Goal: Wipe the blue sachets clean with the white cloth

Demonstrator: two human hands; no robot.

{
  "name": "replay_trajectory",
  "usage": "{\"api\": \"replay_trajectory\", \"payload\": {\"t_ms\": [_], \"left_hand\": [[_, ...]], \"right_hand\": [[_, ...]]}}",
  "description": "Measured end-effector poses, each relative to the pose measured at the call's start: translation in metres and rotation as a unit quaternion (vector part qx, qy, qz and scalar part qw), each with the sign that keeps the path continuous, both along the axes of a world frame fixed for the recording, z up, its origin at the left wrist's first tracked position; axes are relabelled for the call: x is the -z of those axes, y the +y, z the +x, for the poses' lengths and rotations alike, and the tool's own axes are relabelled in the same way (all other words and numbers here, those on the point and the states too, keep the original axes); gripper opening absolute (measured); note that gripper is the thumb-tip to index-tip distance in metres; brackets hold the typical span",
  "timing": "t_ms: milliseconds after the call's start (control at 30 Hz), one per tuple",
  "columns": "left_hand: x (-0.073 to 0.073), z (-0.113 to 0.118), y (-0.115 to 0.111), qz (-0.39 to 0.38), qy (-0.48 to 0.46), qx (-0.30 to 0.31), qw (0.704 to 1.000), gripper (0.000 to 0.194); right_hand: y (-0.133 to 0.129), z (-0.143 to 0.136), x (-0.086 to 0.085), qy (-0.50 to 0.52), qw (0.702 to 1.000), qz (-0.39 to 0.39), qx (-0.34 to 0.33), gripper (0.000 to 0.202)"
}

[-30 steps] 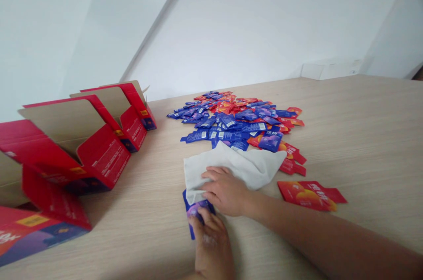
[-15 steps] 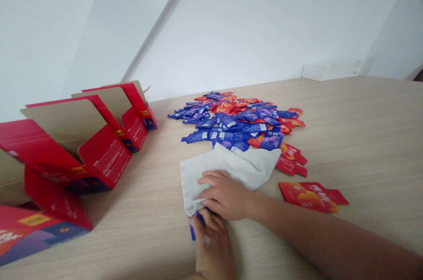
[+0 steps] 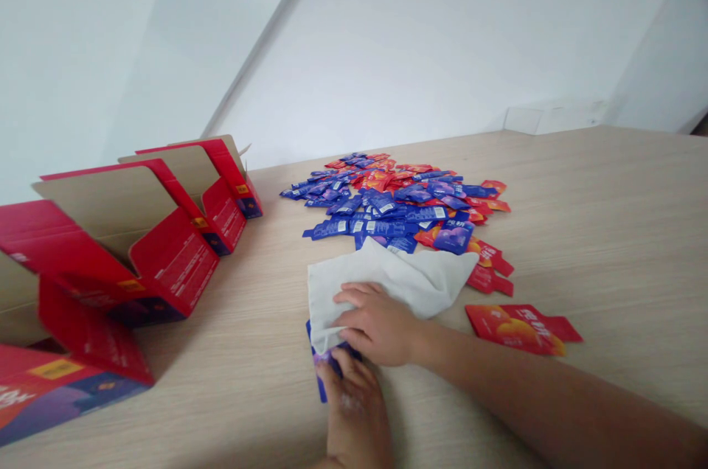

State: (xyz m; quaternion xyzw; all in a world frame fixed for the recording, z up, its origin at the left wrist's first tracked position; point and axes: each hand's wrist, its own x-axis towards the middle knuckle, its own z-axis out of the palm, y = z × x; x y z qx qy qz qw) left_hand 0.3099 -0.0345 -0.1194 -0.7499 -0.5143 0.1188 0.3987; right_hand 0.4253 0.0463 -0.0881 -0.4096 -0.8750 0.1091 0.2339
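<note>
My right hand holds a white cloth against the table, fingers spread over it and the thumb side low near a fold. Partly under the cloth lies a blue sachet with a purple print. My left hand is bent over this sachet, its fingertips pressing it down at the near edge. The two hands almost touch. The cloth's far edge overlaps the near side of a pile of blue and red sachets. A single red sachet with an orange fruit print lies right of my right forearm.
Several open red cartons stand in a row on the left, flaps up. Behind the wooden table rises a white wall. A small white box-like object sits against it at the far right.
My right hand and the cloth have slid slightly to the right, uncovering more of the blue sachet on its left side. My left hand stays in place on it.
</note>
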Motion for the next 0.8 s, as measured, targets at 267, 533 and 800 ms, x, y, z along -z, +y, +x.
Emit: {"api": "replay_trajectory", "payload": {"t_ms": [267,533,800], "left_hand": [[0.0007,-0.0007,0.0005,-0.002,-0.017,0.007,1.000,0.035],[0.0011,-0.0011,-0.0004,0.009,0.015,0.007,1.000,0.032],[0.0032,-0.0019,-0.0008,0.007,0.022,0.002,1.000,0.034]], "right_hand": [[-0.0006,-0.0009,0.0004,0.003,1.000,0.015,-0.017,0.025],[0.0005,-0.0039,0.0021,-0.005,0.999,-0.009,0.052,0.025],[0.0001,-0.0040,-0.0002,-0.012,0.998,-0.013,0.059,0.027]]}}
